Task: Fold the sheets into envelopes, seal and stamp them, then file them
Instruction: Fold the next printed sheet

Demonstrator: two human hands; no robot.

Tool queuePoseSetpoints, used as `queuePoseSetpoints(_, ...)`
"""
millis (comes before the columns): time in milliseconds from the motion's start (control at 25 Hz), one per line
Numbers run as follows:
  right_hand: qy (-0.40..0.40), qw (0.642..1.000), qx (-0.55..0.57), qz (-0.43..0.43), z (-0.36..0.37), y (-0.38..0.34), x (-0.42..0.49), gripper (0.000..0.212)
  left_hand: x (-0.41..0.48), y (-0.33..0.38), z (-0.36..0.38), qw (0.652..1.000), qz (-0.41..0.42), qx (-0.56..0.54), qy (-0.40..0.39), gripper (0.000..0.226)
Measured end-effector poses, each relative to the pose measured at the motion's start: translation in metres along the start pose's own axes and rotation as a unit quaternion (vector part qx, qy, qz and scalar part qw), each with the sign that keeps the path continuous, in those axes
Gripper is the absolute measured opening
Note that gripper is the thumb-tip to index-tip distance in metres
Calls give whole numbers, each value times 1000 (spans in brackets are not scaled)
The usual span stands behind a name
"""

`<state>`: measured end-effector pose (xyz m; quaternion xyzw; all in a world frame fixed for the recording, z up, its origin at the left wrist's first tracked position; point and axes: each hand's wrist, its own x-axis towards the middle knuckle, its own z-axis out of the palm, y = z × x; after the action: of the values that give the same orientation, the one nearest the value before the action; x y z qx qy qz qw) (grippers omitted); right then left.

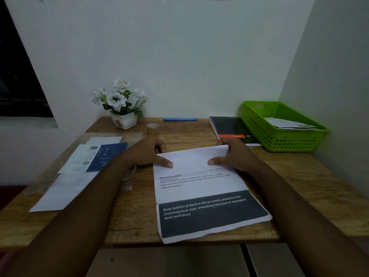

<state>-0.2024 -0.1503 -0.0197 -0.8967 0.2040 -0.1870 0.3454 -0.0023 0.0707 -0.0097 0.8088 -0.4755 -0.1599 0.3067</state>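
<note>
A printed sheet lies on the wooden desk in front of me, its far end folded over toward me as a white flap. My left hand pinches the flap's left edge, thumb on top. On the right edge, my right hand pinches the fold, its thumb pressing the flap down. The sheet's near end carries a dark band of white text. A roll of brown tape stands behind my left hand. The green basket at the far right holds white folded papers.
To the left lie a blue-and-white leaflet, a blank white sheet and clear plastic film. A white flower pot, a blue pen and a black notebook stand along the back. Walls close the back and right.
</note>
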Motion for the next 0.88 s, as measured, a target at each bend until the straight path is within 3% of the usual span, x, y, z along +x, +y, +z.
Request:
queuePoseSetpoints(160, 44, 996, 73, -20, 4, 3, 2, 31, -2, 1, -1, 994, 15, -85, 70, 34)
queuePoseSetpoints(360, 121, 989, 55, -61, 6, 8, 8, 32, -4, 5, -2, 973, 30, -202, 110, 61)
queuePoseSetpoints(520, 131, 988, 38, -74, 3, 9, 9, 35, -4, 6, -3, 978, 36, -165, 123, 48)
queuePoseSetpoints(760, 115, 990, 42, -76, 1, 8, 7, 19, -3, 1, -2, 985, 30, -116, 122, 28)
queuePoseSetpoints(880, 86, 991, 35, -92, 0, 7, 4, 26, -5, 0, -2, 990, 57, -98, 88, 25)
